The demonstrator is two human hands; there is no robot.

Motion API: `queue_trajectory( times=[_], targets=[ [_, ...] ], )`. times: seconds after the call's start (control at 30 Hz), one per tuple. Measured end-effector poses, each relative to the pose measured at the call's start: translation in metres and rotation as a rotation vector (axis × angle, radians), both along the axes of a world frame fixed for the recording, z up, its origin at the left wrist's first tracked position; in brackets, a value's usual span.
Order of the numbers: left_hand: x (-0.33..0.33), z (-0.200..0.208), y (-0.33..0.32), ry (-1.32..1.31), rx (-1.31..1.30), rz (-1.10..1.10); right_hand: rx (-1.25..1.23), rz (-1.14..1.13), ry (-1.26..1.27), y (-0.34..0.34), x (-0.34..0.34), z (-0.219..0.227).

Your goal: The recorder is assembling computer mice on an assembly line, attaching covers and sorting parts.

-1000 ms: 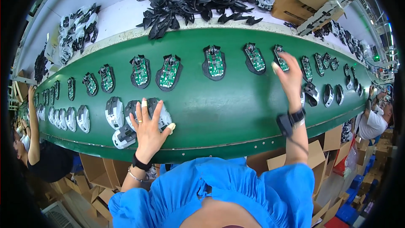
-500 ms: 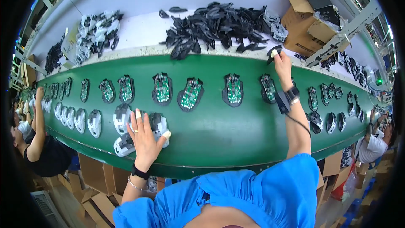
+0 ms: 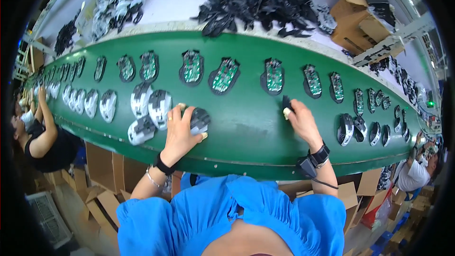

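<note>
On the green belt, my left hand [image 3: 180,132] grips a dark grey and black computer mouse shell [image 3: 201,119], its fingers curled over the near side. My right hand [image 3: 303,122] pinches a thin, black, curved plastic piece [image 3: 286,101] above the belt. Pale covers sit on some fingertips of both hands. Beside my left hand lie grey-and-black mouse shells: one upright shell [image 3: 160,107], another just behind it [image 3: 141,99], and a tilted one [image 3: 141,130] nearer the belt's edge. Mouse bases with green circuit boards, such as one base [image 3: 274,77], form a row farther back.
Behind the belt [image 3: 246,135], a white shelf bears a heap of black curved pieces [image 3: 258,5] and a pile of bagged parts [image 3: 118,7]. An open cardboard box [image 3: 353,23] stands at the back right. Co-workers sit at both ends; cartons [image 3: 100,166] stand below.
My right hand has come back from the shelf edge toward me with the black piece. My left hand has moved right and curled over a mouse shell. The view has tilted.
</note>
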State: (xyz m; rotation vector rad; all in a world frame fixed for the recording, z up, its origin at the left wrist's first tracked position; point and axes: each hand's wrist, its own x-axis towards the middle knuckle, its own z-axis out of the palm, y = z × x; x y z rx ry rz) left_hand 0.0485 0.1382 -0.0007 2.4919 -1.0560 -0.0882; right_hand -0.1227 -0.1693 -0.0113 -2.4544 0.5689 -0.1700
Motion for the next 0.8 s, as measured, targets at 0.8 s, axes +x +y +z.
queue_trajectory(
  times=[0.8],
  targets=[
    [0.001, 0.016, -0.055, 0.874, -1.016, 0.03, 0.464, 0.136, -0.051, 0.107, 0.083, 0.078]
  ],
)
